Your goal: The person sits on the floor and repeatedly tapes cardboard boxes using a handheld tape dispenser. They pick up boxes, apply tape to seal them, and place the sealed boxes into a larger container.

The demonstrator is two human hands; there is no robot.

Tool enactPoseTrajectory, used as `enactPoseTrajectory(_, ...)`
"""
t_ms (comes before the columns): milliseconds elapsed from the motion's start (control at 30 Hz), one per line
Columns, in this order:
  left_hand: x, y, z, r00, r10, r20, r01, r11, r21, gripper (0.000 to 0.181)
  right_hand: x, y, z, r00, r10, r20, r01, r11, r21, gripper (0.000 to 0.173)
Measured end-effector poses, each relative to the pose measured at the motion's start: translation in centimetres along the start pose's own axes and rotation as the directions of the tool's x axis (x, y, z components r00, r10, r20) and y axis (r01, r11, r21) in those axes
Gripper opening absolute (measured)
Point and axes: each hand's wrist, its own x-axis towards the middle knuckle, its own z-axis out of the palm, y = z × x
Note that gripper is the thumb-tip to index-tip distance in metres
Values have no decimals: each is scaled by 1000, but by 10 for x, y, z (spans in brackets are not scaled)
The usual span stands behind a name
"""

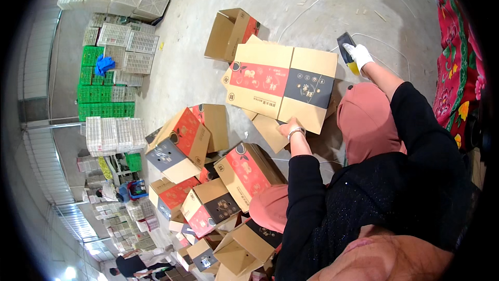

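My right hand, in a white glove, grips a black and yellow tape dispenser beyond the right edge of a flat carton. That flattened printed cardboard carton lies on other cardboard in front of my knees, its red and dark grey panels facing up. At its near edge, my bare left hand, with a band on the wrist, holds the cardboard; some fingertips are hidden. Another cardboard flap sticks out under the near edge.
An open carton stands beyond the flat one. Several formed cartons are heaped to my left. White crates and green crates are stacked farther off. A floral cloth hangs at right. A cord crosses the floor. Other people are far left.
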Motion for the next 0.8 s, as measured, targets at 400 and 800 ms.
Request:
enactPoseTrajectory(400,-64,92,43,974,-184,-129,192,980,55,85,15,53,-56,996,90,-12,-91,990,-110,65)
enactPoseTrajectory(800,-146,145,57,625,398,671,474,489,-732,27,5,-32,-93,999,25,-46,-17,984,176,54)
